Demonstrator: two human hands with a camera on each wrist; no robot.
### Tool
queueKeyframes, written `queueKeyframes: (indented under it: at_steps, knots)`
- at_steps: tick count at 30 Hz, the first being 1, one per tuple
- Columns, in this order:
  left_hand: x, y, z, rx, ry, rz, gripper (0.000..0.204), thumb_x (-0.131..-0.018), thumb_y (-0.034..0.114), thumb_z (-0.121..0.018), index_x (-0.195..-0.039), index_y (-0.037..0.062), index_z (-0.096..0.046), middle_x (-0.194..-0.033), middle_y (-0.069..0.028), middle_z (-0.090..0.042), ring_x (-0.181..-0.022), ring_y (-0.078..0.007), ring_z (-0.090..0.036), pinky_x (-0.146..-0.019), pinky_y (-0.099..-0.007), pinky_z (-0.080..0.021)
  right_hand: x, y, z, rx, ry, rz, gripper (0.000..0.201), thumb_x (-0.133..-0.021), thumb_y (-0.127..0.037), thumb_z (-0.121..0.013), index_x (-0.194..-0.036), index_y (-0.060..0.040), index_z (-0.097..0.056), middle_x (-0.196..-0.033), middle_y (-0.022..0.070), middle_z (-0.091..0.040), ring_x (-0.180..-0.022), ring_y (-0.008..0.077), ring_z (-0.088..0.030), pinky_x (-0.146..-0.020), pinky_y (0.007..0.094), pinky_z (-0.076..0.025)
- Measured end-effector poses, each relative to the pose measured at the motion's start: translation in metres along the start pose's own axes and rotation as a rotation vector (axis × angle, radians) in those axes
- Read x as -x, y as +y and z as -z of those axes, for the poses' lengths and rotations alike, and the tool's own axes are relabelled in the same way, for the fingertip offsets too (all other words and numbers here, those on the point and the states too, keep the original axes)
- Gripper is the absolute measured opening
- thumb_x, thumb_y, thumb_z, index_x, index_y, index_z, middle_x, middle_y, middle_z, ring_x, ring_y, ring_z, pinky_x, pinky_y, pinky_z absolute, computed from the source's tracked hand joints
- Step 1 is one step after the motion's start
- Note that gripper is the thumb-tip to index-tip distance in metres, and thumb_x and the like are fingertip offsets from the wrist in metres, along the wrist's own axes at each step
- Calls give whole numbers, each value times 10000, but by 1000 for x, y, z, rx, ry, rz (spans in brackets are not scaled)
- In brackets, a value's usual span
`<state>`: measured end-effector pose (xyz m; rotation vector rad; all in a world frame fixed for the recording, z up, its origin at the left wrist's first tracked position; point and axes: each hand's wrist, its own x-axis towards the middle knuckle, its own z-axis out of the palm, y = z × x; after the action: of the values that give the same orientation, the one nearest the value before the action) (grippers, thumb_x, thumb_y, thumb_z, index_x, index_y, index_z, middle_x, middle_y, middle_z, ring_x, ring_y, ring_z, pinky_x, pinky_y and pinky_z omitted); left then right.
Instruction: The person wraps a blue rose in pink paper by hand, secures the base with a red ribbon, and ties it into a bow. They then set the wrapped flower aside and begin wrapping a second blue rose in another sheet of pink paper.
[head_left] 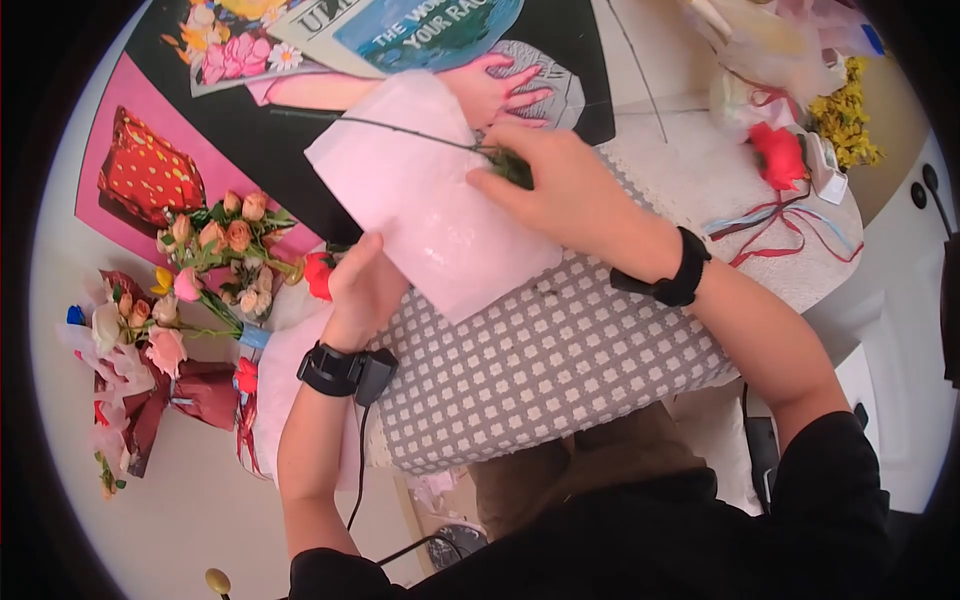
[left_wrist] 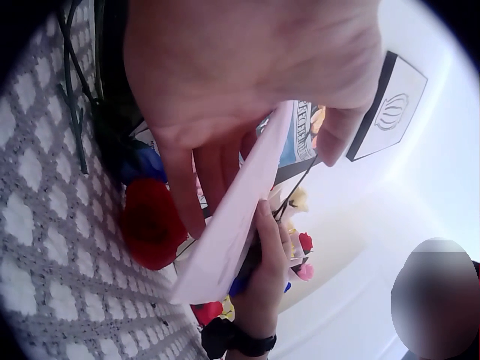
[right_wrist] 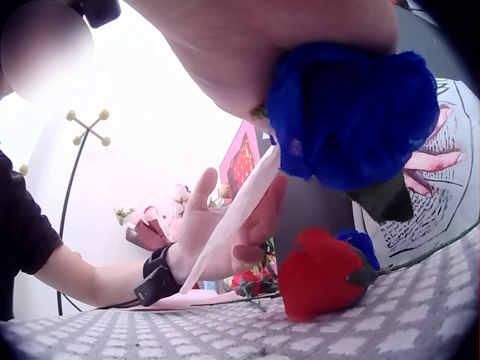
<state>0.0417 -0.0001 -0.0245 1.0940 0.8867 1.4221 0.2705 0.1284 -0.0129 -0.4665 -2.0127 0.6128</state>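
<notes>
My right hand (head_left: 570, 190) grips a blue artificial rose (right_wrist: 349, 112) just under its bloom, which hangs below the palm in the right wrist view. Its dark green stem (head_left: 400, 128) points left across a sheet of pale pink wrapping paper (head_left: 430, 235). In the left wrist view the right thumb lies against that paper. My left hand (head_left: 362, 295) is at the paper's left edge, palm turned up, fingers loosely extended behind the sheet and thumb sticking up. Below the hands a red artificial rose (right_wrist: 322, 274) lies on the grey-and-white patterned cloth (head_left: 520, 370), beside another blue bloom (right_wrist: 358, 246).
A painted black board (head_left: 300, 150) lies at the back. Bunches of artificial roses (head_left: 230, 235) and wrapped bouquets (head_left: 130, 340) are on the left. To the right are ribbons (head_left: 790, 225), a red flower (head_left: 778, 155) and yellow blossoms (head_left: 848, 115).
</notes>
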Motion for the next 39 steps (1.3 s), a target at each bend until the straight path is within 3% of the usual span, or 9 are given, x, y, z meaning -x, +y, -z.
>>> queueKeyframes:
  at_steps: [3, 5, 8, 15, 18, 20, 23, 31, 39]
  knots:
    - [-9, 0, 3, -24, 11, -37, 675, -1013, 420, -540, -1486, -40, -398, -1475, -191, -521, -1351, -328, -522, -1146, -466, -392, -1, -5, 5, 15, -27, -44, 326, -898, -319, -693, -906, 5, -655, -759, 188, -663, -735, 394, -658, -677, 467, -510]
    - [-13, 0, 3, -82, 178, -26, 553, -1035, 341, -546, -1439, -29, -471, -1415, -170, -580, -1312, -263, -564, -1104, -412, -435, 0, -5, 7, 124, -103, 7, 359, -937, -362, -658, -907, -4, -659, -765, 189, -668, -725, 393, -657, -675, 472, -508]
    - [-18, 0, 13, -95, 205, 99, 436, -1040, 253, -561, -1371, -29, -532, -1331, -160, -637, -1219, -225, -631, -1033, -375, -501, 2, -7, 5, 35, -210, -54, 395, -979, -396, -602, -914, -10, -662, -773, 191, -671, -728, 394, -655, -671, 475, -503]
    - [-10, -14, 22, -7, 249, 21, 408, -1013, 194, -596, -1345, -37, -544, -1308, -164, -647, -1201, -238, -640, -1009, -374, -517, 3, -4, 3, 107, -216, -67, 371, -1017, -367, -551, -923, -28, -669, -742, 178, -665, -721, 383, -654, -664, 465, -501]
    - [-6, -12, 18, -54, 251, 26, 487, -1061, 309, -507, -1395, -45, -506, -1369, -173, -607, -1281, -261, -587, -1070, -396, -470, 0, -4, 5, 152, -253, -104, 348, -1023, -337, -546, -918, -26, -664, -743, 176, -657, -725, 383, -647, -663, 461, -493]
    - [-5, -8, 10, 128, 166, 10, 795, -1049, 615, -355, -1487, -45, -418, -1484, -207, -518, -1371, -323, -512, -1149, -445, -402, 0, -5, 5, 145, -262, -83, 345, -1024, -334, -545, -930, -26, -669, -752, 179, -658, -732, 390, -642, -666, 460, -491]
    - [1, -4, 11, 247, 121, 86, 1026, -974, 797, -205, -1525, -53, -365, -1550, -202, -450, -1428, -326, -444, -1192, -458, -323, 1, -4, 4, 129, -277, -53, 333, -1026, -325, -545, -958, -28, -681, -772, 185, -661, -748, 403, -636, -673, 456, -488]
    - [-2, -9, 14, 263, 129, 151, 1104, -914, 872, -219, -1503, -39, -422, -1531, -200, -481, -1429, -342, -443, -1198, -471, -315, -1, -10, 1, 116, -296, -36, 312, -1023, -303, -558, -991, -19, -683, -786, 198, -667, -759, 403, -641, -683, 445, -489]
    - [-1, -4, 16, 244, 107, 186, 1109, -907, 880, -212, -1504, -31, -425, -1497, -208, -513, -1353, -342, -532, -1141, -469, -415, 1, -14, 3, 121, -309, 10, 320, -1028, -307, -562, -985, -6, -659, -765, 207, -671, -755, 399, -654, -688, 461, -494]
